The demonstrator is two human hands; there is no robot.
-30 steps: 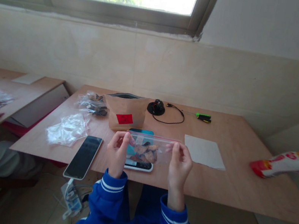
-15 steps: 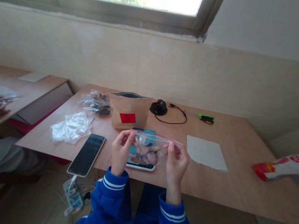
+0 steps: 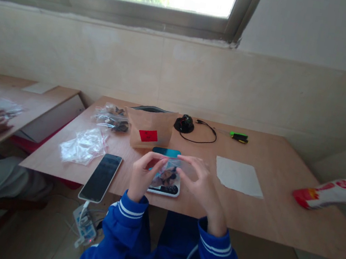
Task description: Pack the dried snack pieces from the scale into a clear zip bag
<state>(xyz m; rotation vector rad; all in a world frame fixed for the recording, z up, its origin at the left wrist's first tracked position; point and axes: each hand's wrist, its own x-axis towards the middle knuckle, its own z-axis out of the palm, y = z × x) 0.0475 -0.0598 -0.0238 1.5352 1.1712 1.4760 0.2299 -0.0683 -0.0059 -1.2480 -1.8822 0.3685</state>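
"What's different now?"

"The right hand [image 3: 199, 181]. A moment ago it pinched the far corner of the clear zip bag [image 3: 167, 176], and the bag's mouth was stretched wide between both hands. Now it has come in over the bag, close to the left hand [image 3: 145, 176], and the stretch is gone."

"What do the fingers have hold of?"

"On the left, thumb and forefinger look closed on the bag's upper edge. On the right, thumb and forefinger are well parted, tips at the bag; whether they grip the film I can't tell (it is nearly invisible there)."

"So where is the bag itself?"

"Between the hands, in front of the digital scale [image 3: 172, 191], with brown chunks [image 3: 166, 176] bunched inside. I can't tell whether it touches the scale."

"And that means what for the work?"

"My reading is that the top edge is being handled now rather than held out taut. Whether the seal is shut doesn't show."

"Anything else close by?"

"Behind the scale, a brown paper pouch [image 3: 152, 121] stands on the tabletop [image 3: 192, 209]; to the left lie a smartphone [image 3: 100, 178] and loose clear bags [image 3: 85, 145]."
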